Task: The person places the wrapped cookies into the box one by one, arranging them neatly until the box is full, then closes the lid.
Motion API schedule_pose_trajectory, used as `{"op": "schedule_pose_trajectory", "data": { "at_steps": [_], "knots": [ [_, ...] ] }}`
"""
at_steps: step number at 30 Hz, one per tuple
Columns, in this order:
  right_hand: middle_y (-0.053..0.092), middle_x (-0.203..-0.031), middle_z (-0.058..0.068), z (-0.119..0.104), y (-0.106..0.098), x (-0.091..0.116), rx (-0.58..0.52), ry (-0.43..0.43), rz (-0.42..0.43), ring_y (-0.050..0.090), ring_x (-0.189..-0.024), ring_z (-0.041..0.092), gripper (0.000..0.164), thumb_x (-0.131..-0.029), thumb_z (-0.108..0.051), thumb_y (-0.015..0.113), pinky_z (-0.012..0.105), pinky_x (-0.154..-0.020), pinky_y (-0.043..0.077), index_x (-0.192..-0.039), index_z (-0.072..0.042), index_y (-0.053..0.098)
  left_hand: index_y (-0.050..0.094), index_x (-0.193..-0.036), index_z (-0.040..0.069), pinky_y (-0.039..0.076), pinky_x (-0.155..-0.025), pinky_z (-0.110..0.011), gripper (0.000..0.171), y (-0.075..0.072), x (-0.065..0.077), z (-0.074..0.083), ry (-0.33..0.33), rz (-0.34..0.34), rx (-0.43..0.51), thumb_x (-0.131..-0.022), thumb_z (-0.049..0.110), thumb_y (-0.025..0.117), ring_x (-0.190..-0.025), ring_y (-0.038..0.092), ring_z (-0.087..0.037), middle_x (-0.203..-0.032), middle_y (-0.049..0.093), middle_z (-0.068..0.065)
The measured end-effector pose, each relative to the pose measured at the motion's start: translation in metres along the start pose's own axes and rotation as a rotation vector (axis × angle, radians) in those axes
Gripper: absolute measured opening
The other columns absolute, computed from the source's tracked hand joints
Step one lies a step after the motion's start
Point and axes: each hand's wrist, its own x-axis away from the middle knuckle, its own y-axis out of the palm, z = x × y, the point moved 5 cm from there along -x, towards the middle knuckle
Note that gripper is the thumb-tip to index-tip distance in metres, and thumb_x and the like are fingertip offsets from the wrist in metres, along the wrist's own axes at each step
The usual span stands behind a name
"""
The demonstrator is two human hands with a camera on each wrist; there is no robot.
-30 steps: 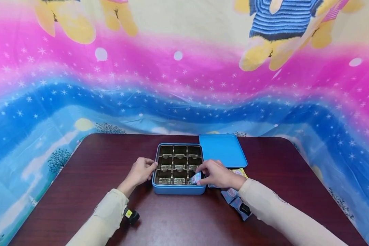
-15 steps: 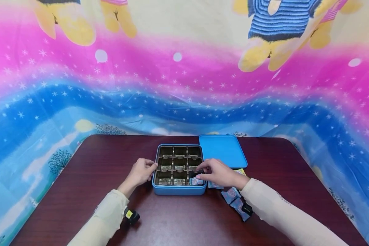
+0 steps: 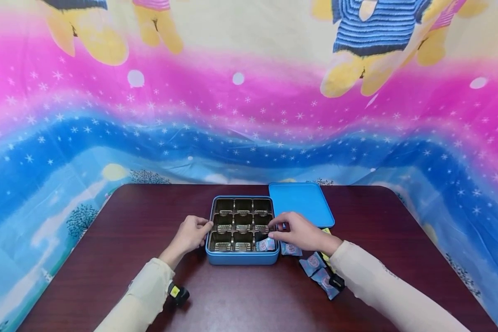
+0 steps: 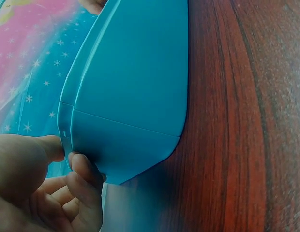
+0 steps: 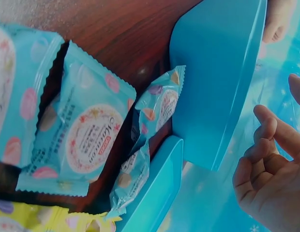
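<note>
- Right hand (image 3: 296, 232), mine, one: just right of the frame's centre, low; thumb and fingertips apart, fingers bent loosely, poised over the near right corner of the box.
- Wrapped packet (image 3: 266, 245), one, pale blue with pink print: in the near right compartment, lower centre of the frame, just beside my right thumb.
- Blue box (image 3: 242, 258), one, square, lidless: lower centre of the frame, standing flat.
- Tray (image 3: 233, 227), dark with a golden shine, nine compartments in three rows of three: set inside the box.
- Left hand (image 3: 188, 234), mine, one: left of the box; thumb and fingers pinch its rim, as my left wrist view confirms at lower left.
- Blue lid (image 3: 302, 203), one: right of centre, beyond my right hand, lying flat beside the box.
- Loose blue packets, at least three: one packet (image 3: 291, 249) just right of the box, two (image 3: 312, 263) further toward the lower right.
- Yellow packet (image 5: 38, 217): lower left of my right wrist view.
- Cream sleeves (image 3: 382, 281), two: lower left and lower right.
- Table (image 3: 224, 299), dark red-brown: lower half.
- Printed cloth (image 3: 240, 115), pink and blue with snowflakes: upper half.
</note>
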Motion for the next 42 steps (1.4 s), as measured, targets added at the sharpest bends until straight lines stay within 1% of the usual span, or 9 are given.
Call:
{"op": "schedule_pose_trajectory", "data": {
  "at_steps": [5, 11, 15, 21, 26, 34, 39, 42],
  "knots": [
    [0.056, -0.085, 0.0, 0.002, -0.006, 0.003, 0.01, 0.003, 0.003, 0.043, -0.061, 0.01, 0.033, -0.098, -0.031, 0.067, 0.026, -0.058, 0.039, -0.121, -0.008, 0.072, 0.066, -0.123, -0.008, 0.046, -0.044, -0.025, 0.035, 0.0, 0.001, 0.0, 0.01, 0.002, -0.008, -0.101, 0.019, 0.059, -0.044, 0.051, -0.011, -0.056, 0.055, -0.001],
    [0.056, -0.086, -0.001, 0.003, -0.015, 0.009, 0.024, -0.006, 0.025, 0.044, -0.069, 0.016, 0.033, -0.098, -0.03, 0.067, 0.026, -0.058, 0.036, -0.122, -0.007, 0.071, 0.067, -0.122, -0.008, 0.047, -0.044, -0.026, 0.035, 0.0, 0.001, 0.0, 0.011, 0.01, -0.012, -0.101, 0.02, 0.06, -0.044, 0.051, -0.011, -0.057, 0.056, -0.001],
    [0.055, -0.086, -0.002, 0.006, -0.019, 0.012, 0.047, 0.0, 0.04, 0.043, -0.072, 0.015, 0.034, -0.098, -0.031, 0.067, 0.026, -0.059, 0.035, -0.122, -0.008, 0.071, 0.067, -0.121, -0.008, 0.047, -0.043, -0.026, 0.035, 0.0, 0.001, 0.0, 0.017, 0.016, -0.015, -0.101, 0.02, 0.06, -0.043, 0.051, -0.011, -0.057, 0.057, -0.001],
    [0.054, -0.087, -0.001, 0.011, -0.025, 0.018, 0.053, 0.009, 0.048, 0.042, -0.074, 0.017, 0.033, -0.099, -0.03, 0.066, 0.027, -0.06, 0.033, -0.123, -0.009, 0.071, 0.068, -0.12, -0.007, 0.048, -0.044, -0.026, 0.036, 0.001, 0.001, 0.0, 0.005, 0.018, -0.01, -0.101, 0.021, 0.059, -0.044, 0.052, -0.011, -0.058, 0.059, -0.001],
    [0.054, -0.087, -0.001, 0.017, -0.029, 0.024, 0.063, 0.022, 0.061, 0.042, -0.076, 0.017, 0.031, -0.098, -0.03, 0.067, 0.028, -0.061, 0.034, -0.122, -0.011, 0.071, 0.07, -0.119, -0.005, 0.048, -0.044, -0.027, 0.035, 0.002, 0.001, -0.001, 0.009, 0.023, -0.018, -0.101, 0.023, 0.058, -0.043, 0.053, -0.012, -0.057, 0.057, -0.001],
    [0.055, -0.087, -0.002, 0.026, -0.034, 0.031, 0.069, 0.02, 0.077, 0.043, -0.075, 0.014, 0.033, -0.098, -0.032, 0.067, 0.028, -0.061, 0.036, -0.122, -0.01, 0.072, 0.071, -0.119, -0.002, 0.048, -0.044, -0.029, 0.037, 0.002, 0.001, -0.002, 0.017, 0.027, -0.081, -0.103, 0.026, 0.055, -0.041, 0.052, -0.014, -0.052, 0.057, -0.002],
    [0.055, -0.086, -0.001, 0.029, -0.035, 0.034, 0.053, 0.027, 0.075, 0.044, -0.073, 0.016, 0.035, -0.098, -0.032, 0.067, 0.027, -0.059, 0.036, -0.122, -0.007, 0.071, 0.072, -0.118, -0.001, 0.048, -0.044, -0.03, 0.036, 0.002, 0.002, -0.002, 0.023, 0.025, -0.088, -0.104, 0.027, 0.053, -0.04, 0.052, -0.013, -0.052, 0.058, -0.003],
    [0.055, -0.086, -0.001, 0.032, -0.035, 0.034, 0.044, 0.031, 0.072, 0.043, -0.07, 0.017, 0.036, -0.098, -0.033, 0.067, 0.027, -0.057, 0.036, -0.122, -0.007, 0.071, 0.073, -0.116, -0.001, 0.048, -0.044, -0.03, 0.036, 0.002, 0.002, -0.002, 0.026, 0.028, -0.086, -0.104, 0.027, 0.053, -0.04, 0.052, -0.014, -0.052, 0.058, -0.004]
  ]
}}
